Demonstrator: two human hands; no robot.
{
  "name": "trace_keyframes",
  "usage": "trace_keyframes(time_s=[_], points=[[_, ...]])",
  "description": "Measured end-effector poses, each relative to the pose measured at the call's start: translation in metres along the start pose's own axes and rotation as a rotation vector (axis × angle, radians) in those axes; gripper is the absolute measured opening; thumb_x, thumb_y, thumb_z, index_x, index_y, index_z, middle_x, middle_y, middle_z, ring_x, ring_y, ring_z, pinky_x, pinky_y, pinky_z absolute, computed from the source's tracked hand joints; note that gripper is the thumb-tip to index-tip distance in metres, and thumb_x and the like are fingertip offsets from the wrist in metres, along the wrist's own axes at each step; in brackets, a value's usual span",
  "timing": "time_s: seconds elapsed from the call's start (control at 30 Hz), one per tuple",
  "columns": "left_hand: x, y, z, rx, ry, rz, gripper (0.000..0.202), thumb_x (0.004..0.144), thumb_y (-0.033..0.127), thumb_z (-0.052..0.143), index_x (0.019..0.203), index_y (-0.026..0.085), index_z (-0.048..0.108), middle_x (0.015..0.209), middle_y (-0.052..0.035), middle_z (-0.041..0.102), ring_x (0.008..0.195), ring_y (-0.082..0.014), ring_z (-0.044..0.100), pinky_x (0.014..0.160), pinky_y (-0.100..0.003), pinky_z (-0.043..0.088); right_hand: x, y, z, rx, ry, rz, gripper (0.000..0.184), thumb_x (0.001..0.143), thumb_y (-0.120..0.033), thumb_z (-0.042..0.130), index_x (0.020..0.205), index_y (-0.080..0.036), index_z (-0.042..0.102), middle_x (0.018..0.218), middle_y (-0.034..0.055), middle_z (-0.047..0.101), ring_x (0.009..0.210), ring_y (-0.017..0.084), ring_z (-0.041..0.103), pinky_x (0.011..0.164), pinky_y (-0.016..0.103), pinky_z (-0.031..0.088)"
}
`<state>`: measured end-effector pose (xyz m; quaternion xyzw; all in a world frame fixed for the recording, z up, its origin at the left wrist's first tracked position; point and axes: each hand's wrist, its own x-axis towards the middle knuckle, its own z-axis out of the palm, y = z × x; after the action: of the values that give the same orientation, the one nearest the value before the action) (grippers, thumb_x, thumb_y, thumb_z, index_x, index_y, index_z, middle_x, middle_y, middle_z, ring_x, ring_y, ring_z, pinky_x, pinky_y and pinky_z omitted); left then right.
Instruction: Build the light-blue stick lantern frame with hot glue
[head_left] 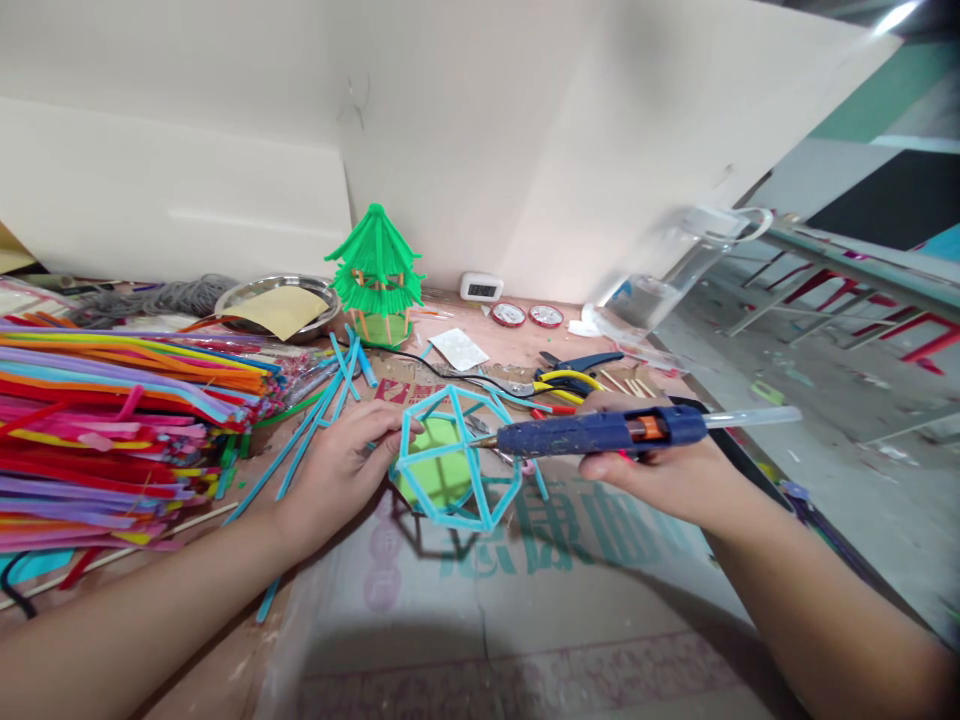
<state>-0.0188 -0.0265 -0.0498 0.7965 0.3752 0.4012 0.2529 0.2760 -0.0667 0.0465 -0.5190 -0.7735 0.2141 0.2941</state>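
My left hand [360, 455] pinches the left edge of a light-blue pipe-cleaner frame [484, 510], a many-sided open cage with a yellow-green panel [442, 460] at its base. The frame is held tilted over the cardboard. In my right hand [667, 480] is a dark blue hot glue gun [577, 432], gripped around its body, with a clear glue stick [754, 416] poking out of the back. Its metal nozzle points left and meets the frame near a joint of the blue strips; whether it touches, I cannot tell. Loose blue pipe cleaners [319, 425] lie beside my left hand.
Bundles of coloured pipe cleaners [120, 430] fill the left side. Behind stand a green-roofed model hut [377, 280], a metal bowl [319, 318] and a small digital clock [481, 288]. Yellow-handled pliers [566, 385] lie beyond the glue gun, with a clear bottle [667, 270] at the right edge.
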Motion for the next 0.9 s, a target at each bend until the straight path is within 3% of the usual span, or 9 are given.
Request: trace_keyframes(time_s=[0.23,0.43,0.6,0.9], points=[[0.0004,0.0018,-0.0006,-0.004,-0.001,-0.002,0.015,0.094,0.020,0.051,0.097,0.021,0.066,0.099,-0.0045,0.070,0.096,-0.0188,0.063,0.086,-0.030,0.047,-0.0023,0.0082,0.0009,-0.073,0.025,-0.007,0.052,0.072,-0.074,0.060,0.073,-0.022,0.062,0.065,0.0019,0.062,0.065,0.021,0.062,0.067,0.035,0.056],[0.0007,0.0005,0.0008,-0.016,0.006,0.000,0.013,0.094,0.020,0.053,0.097,0.022,0.066,0.101,-0.0041,0.069,0.098,-0.0183,0.063,0.088,-0.029,0.046,-0.0007,0.0065,-0.0015,-0.068,0.017,-0.012,0.045,0.073,-0.067,0.065,0.073,-0.023,0.060,0.064,0.0000,0.060,0.059,0.018,0.058,0.062,0.033,0.054],[0.0003,-0.0019,0.0015,-0.016,0.000,-0.007,0.013,0.093,0.020,0.053,0.095,0.021,0.066,0.101,-0.0047,0.069,0.098,-0.0193,0.063,0.086,-0.030,0.047,0.0014,0.0021,-0.0038,0.086,-0.062,-0.054,0.039,0.077,-0.059,0.067,0.072,-0.021,0.060,0.059,-0.0012,0.059,0.051,0.014,0.056,0.052,0.026,0.051],[0.0002,-0.0005,0.0009,-0.010,-0.002,-0.018,0.013,0.094,0.021,0.052,0.096,0.021,0.065,0.102,-0.0055,0.069,0.099,-0.0200,0.063,0.088,-0.032,0.047,-0.0010,0.0035,-0.0020,-0.013,-0.017,-0.032,0.045,0.075,-0.067,0.063,0.070,-0.023,0.059,0.057,-0.0011,0.055,0.050,0.015,0.054,0.049,0.029,0.049]])
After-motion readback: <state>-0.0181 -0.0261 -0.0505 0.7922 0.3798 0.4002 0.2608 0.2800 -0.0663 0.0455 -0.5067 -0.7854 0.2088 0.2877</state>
